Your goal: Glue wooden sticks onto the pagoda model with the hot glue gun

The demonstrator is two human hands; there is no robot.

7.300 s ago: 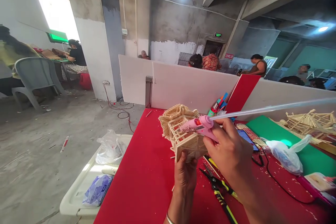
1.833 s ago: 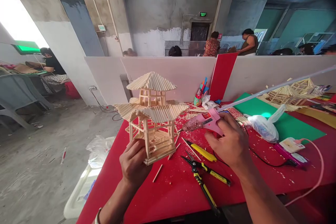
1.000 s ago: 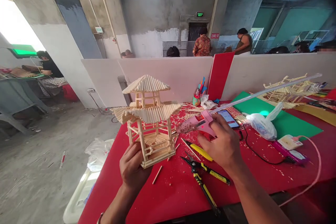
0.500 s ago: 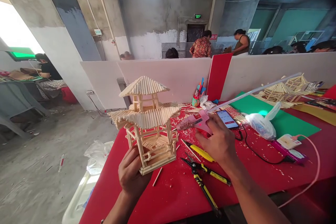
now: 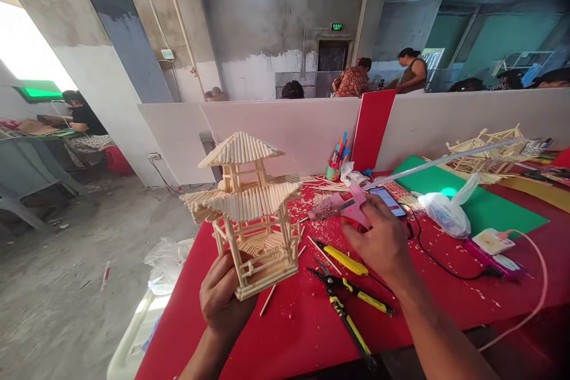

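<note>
My left hand (image 5: 227, 294) is closed around the lower left corner of a small two-roofed pavilion model (image 5: 249, 205) built from thin wooden sticks, holding it upright above the table. In my right hand (image 5: 378, 243) is a pink glue gun (image 5: 341, 206) with a long clear glue stick (image 5: 440, 160) standing out of its back. Its nozzle points left at the model's right side, a small gap away from it. Below them lie a yellow utility knife (image 5: 345, 259) and black-and-yellow pliers (image 5: 350, 314).
The red table (image 5: 276, 350) carries scattered wood bits, loose sticks, a phone (image 5: 386, 200), a tied plastic bag (image 5: 445, 214), a green board (image 5: 512, 208) and a power strip (image 5: 494, 261). More stick models (image 5: 485, 151) stand at the back right. A white partition (image 5: 276, 136) runs behind; people are beyond it.
My right hand has drawn the glue gun slightly right, its nozzle now farther from the model. The model stays nearly in place. Behind the partition, a person in a patterned shirt has leaned right.
</note>
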